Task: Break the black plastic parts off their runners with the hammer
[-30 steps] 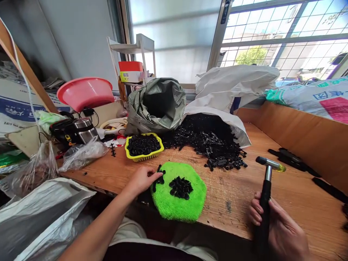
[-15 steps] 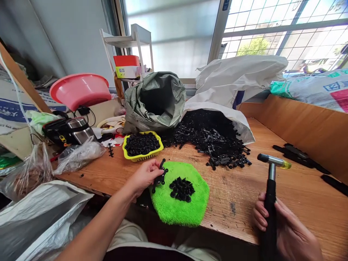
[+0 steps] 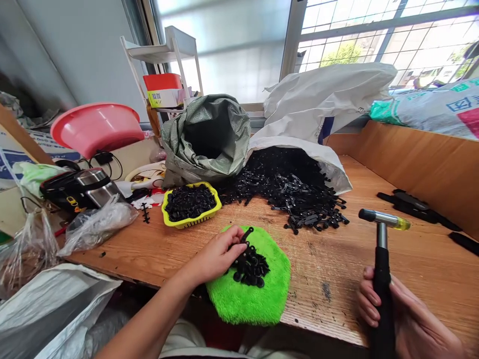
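Note:
My left hand (image 3: 221, 255) is closed on a black plastic part (image 3: 247, 233), a slim strip with a round end sticking up past the fingertips. It is over the left side of a small pile of black round pieces (image 3: 253, 269), which lies on a fuzzy green cloth pad (image 3: 262, 306) at the table's front edge. The fingers hide most of the held part. At the right, my right hand (image 3: 407, 314) is wrapped round the black grip of a two-faced mallet (image 3: 382, 264). Its head is up, with one black face and one yellow face.
A yellow basket (image 3: 210, 213) full of small black pieces stands behind my left hand. Black strip parts (image 3: 299, 194) spill from a white sack (image 3: 339, 174); beside it is a green-grey sack (image 3: 179, 159). A wooden panel (image 3: 422, 159) borders the right side, near black bars (image 3: 409, 204).
My left hand has moved right with the black plastic part, from the pad's left edge to over the small pile. My right hand still holds the mallet upright; the view has shifted slightly.

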The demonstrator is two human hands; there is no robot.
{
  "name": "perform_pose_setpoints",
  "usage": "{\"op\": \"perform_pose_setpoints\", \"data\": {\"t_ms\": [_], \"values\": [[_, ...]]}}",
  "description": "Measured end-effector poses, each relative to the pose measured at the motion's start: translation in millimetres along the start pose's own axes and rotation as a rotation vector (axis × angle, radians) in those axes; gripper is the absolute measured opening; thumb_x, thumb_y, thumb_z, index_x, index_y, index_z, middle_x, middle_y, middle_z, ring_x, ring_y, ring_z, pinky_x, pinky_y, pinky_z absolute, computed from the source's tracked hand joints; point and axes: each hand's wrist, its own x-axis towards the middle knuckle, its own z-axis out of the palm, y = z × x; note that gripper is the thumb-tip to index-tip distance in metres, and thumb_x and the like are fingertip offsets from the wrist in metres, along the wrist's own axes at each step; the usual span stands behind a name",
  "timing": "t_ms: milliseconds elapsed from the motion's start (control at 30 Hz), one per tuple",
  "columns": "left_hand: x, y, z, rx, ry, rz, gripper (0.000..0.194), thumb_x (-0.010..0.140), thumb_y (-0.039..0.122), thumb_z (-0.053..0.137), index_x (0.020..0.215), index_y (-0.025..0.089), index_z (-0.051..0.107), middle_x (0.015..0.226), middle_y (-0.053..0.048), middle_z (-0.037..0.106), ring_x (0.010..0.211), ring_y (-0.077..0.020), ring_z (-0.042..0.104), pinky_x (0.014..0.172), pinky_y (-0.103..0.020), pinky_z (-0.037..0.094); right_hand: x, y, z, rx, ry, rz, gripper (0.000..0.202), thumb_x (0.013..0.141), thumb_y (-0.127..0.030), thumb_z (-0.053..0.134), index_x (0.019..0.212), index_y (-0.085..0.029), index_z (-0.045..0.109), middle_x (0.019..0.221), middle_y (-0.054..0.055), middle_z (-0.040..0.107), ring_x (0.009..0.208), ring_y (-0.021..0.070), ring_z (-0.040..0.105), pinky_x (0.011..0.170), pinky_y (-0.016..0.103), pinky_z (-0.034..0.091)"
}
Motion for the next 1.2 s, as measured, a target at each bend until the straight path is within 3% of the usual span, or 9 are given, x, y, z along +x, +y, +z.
{"op": "perform_pose_setpoints", "data": {"t_ms": [167, 400, 600, 800, 933, 1067, 1200], "values": [[-8.9, -12.3, -6.1, 0.079, 0.241, -0.037, 0.011, 0.082, 0.03, 0.047, 0.083, 0.019, 0.05, 0.069, 0.002, 0.049, 0.066, -0.0121, 0.046, 0.062, -0.022, 0.036, -2.3, -1.0, -0.1, 0.003, -0.036, -0.022, 0.014, 0.07, -0.032, 0.063, 0.079, -0.022, 0.063, 0.059, 0.001, 0.045, 0.049, 0.0124, 0.041, 0.04, 0.022, 0.042], [-15.2, -10.4, -15.6, -0.258, 0.408, -0.138, 0.021, 0.075, 0.037, 0.056, 0.079, 0.019, 0.047, 0.064, 0.005, 0.048, 0.058, -0.0087, 0.045, 0.053, -0.018, 0.038, -0.6, -0.2, -4.5, 0.0, -0.024, 0.006, 0.018, 0.066, -0.032, 0.065, 0.08, -0.021, 0.063, 0.058, 0.001, 0.046, 0.048, 0.0125, 0.042, 0.04, 0.024, 0.042], [-32.2, -3.3, -18.9, -0.422, 0.363, -0.314, 0.035, 0.067, 0.043, 0.065, 0.082, 0.019, 0.045, 0.063, 0.004, 0.056, 0.055, -0.0086, 0.049, 0.045, -0.016, 0.039, 2.0, 1.1, -4.5, -0.017, -0.033, -0.01, 0.018, 0.066, -0.031, 0.065, 0.08, -0.02, 0.063, 0.058, 0.001, 0.046, 0.048, 0.0121, 0.042, 0.04, 0.023, 0.041], [-29.7, -0.9, -10.2, -0.495, 0.302, -0.357, 0.033, 0.069, 0.041, 0.064, 0.083, 0.018, 0.044, 0.075, -0.002, 0.066, 0.058, -0.0084, 0.054, 0.048, -0.016, 0.044, 6.1, 2.0, -5.3, -0.049, -0.03, -0.026, 0.02, 0.063, -0.031, 0.067, 0.08, -0.021, 0.062, 0.058, 0.001, 0.045, 0.047, 0.0122, 0.041, 0.039, 0.023, 0.041], [-20.5, -2.6, -5.4, -0.53, 0.279, -0.393, 0.036, 0.065, 0.041, 0.068, 0.079, 0.019, 0.043, 0.064, 0.0, 0.063, 0.062, -0.0122, 0.06, 0.052, -0.019, 0.048, 2.5, 0.7, -2.6, -0.036, -0.014, -0.027, 0.019, 0.063, -0.032, 0.067, 0.079, -0.021, 0.062, 0.058, 0.0, 0.045, 0.047, 0.0121, 0.041, 0.038, 0.022, 0.04], [-19.2, -5.8, -9.3, -0.494, 0.348, -0.375, 0.037, 0.064, 0.041, 0.068, 0.077, 0.018, 0.042, 0.058, 0.003, 0.059, 0.061, -0.012, 0.06, 0.051, -0.02, 0.049, -2.5, -1.4, 3.2, -0.005, -0.018, -0.001, 0.015, 0.071, -0.033, 0.062, 0.08, -0.021, 0.062, 0.06, 0.001, 0.044, 0.049, 0.0119, 0.041, 0.041, 0.022, 0.042], [-23.0, -4.2, -13.3, -0.461, 0.375, -0.345, 0.037, 0.062, 0.04, 0.07, 0.076, 0.017, 0.045, 0.059, 0.005, 0.054, 0.053, -0.0087, 0.054, 0.046, -0.02, 0.048, -4.1, -2.2, 6.6, -0.034, 0.01, 0.004, 0.017, 0.065, -0.033, 0.066, 0.078, -0.021, 0.062, 0.058, 0.001, 0.044, 0.047, 0.012, 0.04, 0.038, 0.022, 0.041]]}}
